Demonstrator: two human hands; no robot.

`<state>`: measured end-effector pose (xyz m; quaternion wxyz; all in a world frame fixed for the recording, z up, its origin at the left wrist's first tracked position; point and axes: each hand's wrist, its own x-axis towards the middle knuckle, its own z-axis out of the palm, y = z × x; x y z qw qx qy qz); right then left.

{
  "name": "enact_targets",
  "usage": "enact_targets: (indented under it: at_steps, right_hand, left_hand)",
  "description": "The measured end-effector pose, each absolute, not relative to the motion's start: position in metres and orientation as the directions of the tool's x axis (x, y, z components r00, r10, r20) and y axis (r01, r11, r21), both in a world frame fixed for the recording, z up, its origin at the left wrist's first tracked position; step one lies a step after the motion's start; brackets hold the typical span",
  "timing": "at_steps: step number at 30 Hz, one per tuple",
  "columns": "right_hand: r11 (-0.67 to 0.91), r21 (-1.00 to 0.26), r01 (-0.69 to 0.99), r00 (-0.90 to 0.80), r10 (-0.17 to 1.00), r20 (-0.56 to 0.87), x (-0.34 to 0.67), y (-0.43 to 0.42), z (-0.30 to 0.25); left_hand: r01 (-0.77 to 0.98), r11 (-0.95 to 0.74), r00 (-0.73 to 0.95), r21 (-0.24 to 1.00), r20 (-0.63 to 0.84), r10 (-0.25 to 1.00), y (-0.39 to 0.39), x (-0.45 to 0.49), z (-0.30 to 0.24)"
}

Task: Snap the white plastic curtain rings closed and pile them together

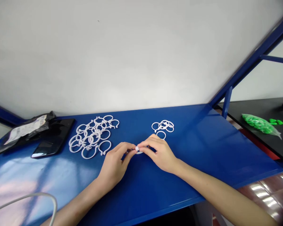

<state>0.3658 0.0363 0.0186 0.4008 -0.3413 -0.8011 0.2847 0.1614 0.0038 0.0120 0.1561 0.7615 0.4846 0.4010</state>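
My left hand [115, 161] and my right hand [159, 153] meet over the middle of the blue table, each pinching a small white plastic ring [137, 148] between thumb and fingertips. Most of that ring is hidden behind the fingers; a clasp-like end and a bit of its curve show. Left of my left hand lies a loose pile of white open rings [89, 135] with small knobbed ends, like curtain rings. Just beyond my right hand is a smaller group of white rings [163, 125], with a single ring [161, 135] at its near side.
A black plastic parcel with a label [25, 130] and a dark flat phone-like slab [53, 138] lie at the left. A white cable [37, 194] curves in front. Blue frame bars [227, 102] rise at the right; beyond them a bag of green pieces [259, 124] rests on a black surface.
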Motion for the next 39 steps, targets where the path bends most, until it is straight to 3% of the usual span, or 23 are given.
enact_targets:
  at_steps: [4, 14, 20, 26, 28, 30, 33, 36, 39]
  right_hand:
    - [0.763, -0.522, 0.381, -0.514, 0.644, 0.567, 0.365, 0.034, 0.016]
    - [0.851, -0.199, 0.485, -0.654, 0.505, 0.564, 0.365, 0.022, 0.015]
    - [0.844, -0.156, 0.513, -0.681, 0.511, 0.523, 0.363, 0.018, 0.011]
    - [0.842, -0.236, 0.486, -0.576, 0.511, 0.638, 0.364, 0.028, 0.023]
    - [0.829, -0.249, 0.501, -0.521, 0.518, 0.678, 0.371, 0.038, 0.026]
    - [0.792, -0.261, 0.551, -0.473, 0.555, 0.685, 0.382, 0.049, 0.026]
    - [0.724, -0.286, 0.628, -0.411, 0.62, 0.668, 0.396, 0.064, 0.025]
    - [0.677, -0.325, 0.66, -0.372, 0.67, 0.642, 0.402, 0.073, 0.022]
    - [0.65, -0.375, 0.661, -0.348, 0.708, 0.614, 0.402, 0.075, 0.021]
  left_hand:
    - [0.658, -0.609, 0.284, 0.443, 0.603, 0.745, 0.003, 0.162, 0.009]
    - [0.728, -0.675, 0.432, 0.12, 0.684, 0.587, -0.003, 0.166, 0.01]
    - [0.714, -0.7, 0.521, 0.013, 0.658, 0.544, -0.002, 0.165, 0.007]
    - [0.717, -0.695, 0.533, 0.049, 0.604, 0.593, 0.017, 0.144, 0.025]
    - [0.88, -0.465, 0.321, 0.099, 0.598, 0.735, 0.031, 0.113, 0.036]
    - [0.986, -0.012, -0.072, 0.168, 0.483, 0.873, 0.044, 0.073, 0.044]
    - [0.903, 0.411, -0.43, 0.127, 0.22, 0.876, 0.055, 0.013, 0.048]
    - [0.841, 0.52, -0.533, 0.15, 0.066, 0.843, 0.06, -0.021, 0.043]
    - [0.807, 0.547, -0.57, 0.223, 0.05, 0.82, 0.063, -0.029, 0.035]
